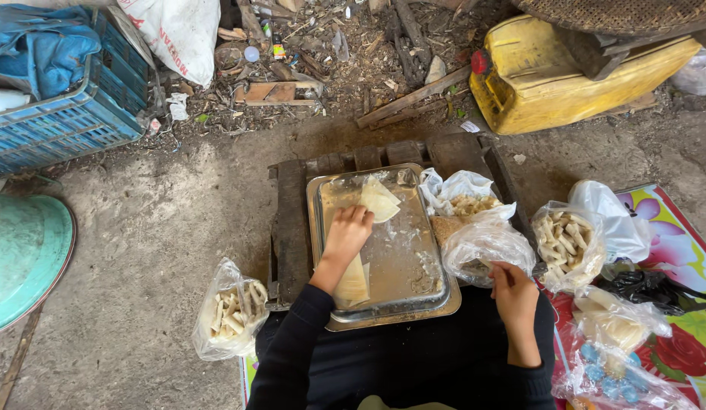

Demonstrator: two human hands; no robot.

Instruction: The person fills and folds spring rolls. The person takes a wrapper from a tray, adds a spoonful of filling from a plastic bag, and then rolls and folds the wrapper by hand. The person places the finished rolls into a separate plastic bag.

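At frame centre I see a pale wrapper [379, 199] lying flat in the metal tray [398, 258], touching my left hand's [347, 234] fingertips, which rest flat and spread on it. A second wrapper [353, 282] lies under that wrist. My right hand [512, 292], lower right, pinches the clear bag [482, 243] just beside the tray. Rolls fill bags [230, 311] at both sides.
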